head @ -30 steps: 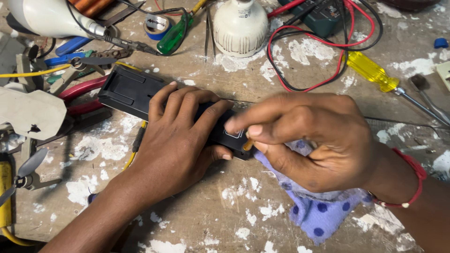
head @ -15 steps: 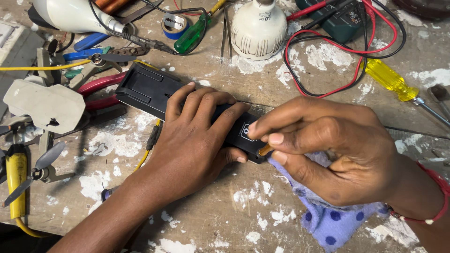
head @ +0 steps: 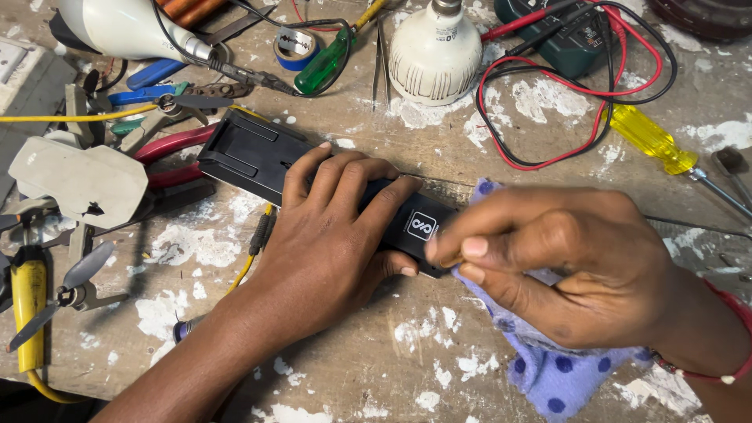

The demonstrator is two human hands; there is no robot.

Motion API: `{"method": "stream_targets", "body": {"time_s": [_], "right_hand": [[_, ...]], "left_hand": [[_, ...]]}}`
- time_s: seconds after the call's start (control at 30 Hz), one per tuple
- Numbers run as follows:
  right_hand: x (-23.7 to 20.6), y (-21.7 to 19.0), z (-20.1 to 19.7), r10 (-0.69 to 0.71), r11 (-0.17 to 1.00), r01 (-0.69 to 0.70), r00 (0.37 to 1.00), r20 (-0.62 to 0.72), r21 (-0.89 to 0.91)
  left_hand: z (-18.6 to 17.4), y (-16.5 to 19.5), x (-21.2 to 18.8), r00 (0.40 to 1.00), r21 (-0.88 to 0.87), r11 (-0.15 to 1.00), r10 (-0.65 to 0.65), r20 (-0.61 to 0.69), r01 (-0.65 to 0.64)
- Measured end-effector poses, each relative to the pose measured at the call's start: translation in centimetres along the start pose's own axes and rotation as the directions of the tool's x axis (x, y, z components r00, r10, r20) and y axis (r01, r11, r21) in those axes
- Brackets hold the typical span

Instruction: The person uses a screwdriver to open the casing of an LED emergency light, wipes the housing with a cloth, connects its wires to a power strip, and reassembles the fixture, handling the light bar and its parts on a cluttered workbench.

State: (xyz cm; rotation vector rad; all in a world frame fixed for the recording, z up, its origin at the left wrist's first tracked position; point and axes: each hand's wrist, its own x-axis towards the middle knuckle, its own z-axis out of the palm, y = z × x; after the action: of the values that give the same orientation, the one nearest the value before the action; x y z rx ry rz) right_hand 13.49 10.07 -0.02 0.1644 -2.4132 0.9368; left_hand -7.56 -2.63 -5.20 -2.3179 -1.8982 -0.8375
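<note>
On worn wooden bench (head: 407, 368), flecked all over with white paint and plaster patches. Black device (head: 258, 157), flat and oblong, lying at middle, slanted from upper left toward lower right, white emblem at near end. Left hand (head: 329, 235) laid flat over device, fingers spread across top, thumb tucked at near edge, pressing down rather than wrapping round. Right hand (head: 564, 266) closed on lilac cloth (head: 548, 376) with blue dots, fingertips pinched together at device's right end, slightly blurred; cloth trailing under palm toward lower right. Red band (head: 705, 368) at right wrist.

Clutter along far edge: white bulb (head: 435, 55) standing on its dome, second white bulb (head: 117, 27) lying at upper left, green-handled screwdriver (head: 321, 66) and blue tape roll (head: 294, 47) between them. Dark green meter (head: 548, 31) at upper right, red and black leads (head: 564, 110) looping down from it over bench. Yellow-handled screwdriver (head: 650, 141) just right of leads. Red-handled pliers (head: 168, 145) beside device's left end, partly under it. Grey plastic piece (head: 82, 184) at left, small propellers (head: 74, 286) and yellow tool (head: 30, 305) below it near left edge. Thin yellow wire (head: 70, 117) running from left edge toward pliers. Nothing of room beyond bench in view.
</note>
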Motion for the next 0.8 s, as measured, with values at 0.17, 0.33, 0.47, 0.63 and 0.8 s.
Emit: {"method": "stream_targets", "body": {"time_s": [0.17, 0.33, 0.47, 0.63, 0.8], "right_hand": [[0.02, 0.20, 0.16, 0.003, 0.994, -0.006, 1.000, -0.025, -0.109], [0.33, 0.18, 0.22, -0.025, 0.999, 0.023, 0.999, -0.034, -0.038], [0.16, -0.15, 0.41, 0.082, 0.997, -0.082, 0.996, -0.030, -0.007], [0.28, 0.18, 0.63, 0.034, 0.996, -0.039, 0.997, -0.070, -0.078], [0.35, -0.36, 0.22, -0.042, 0.998, 0.042, 0.999, -0.001, -0.042]], "left_hand": [[0.06, 0.01, -0.12, 1.000, -0.006, 1.000, -0.013, 0.012, 0.013], [-0.05, -0.10, -0.10, 1.000, 0.004, 1.000, -0.004, 0.009, 0.004], [0.08, -0.11, -0.07, 1.000, 0.000, 1.000, -0.006, 0.005, 0.006], [0.16, -0.09, -0.22, 1.000, 0.005, 1.000, -0.009, 0.008, 0.009], [0.06, -0.15, -0.21, 1.000, -0.002, 1.000, -0.005, 0.010, 0.005]]}}
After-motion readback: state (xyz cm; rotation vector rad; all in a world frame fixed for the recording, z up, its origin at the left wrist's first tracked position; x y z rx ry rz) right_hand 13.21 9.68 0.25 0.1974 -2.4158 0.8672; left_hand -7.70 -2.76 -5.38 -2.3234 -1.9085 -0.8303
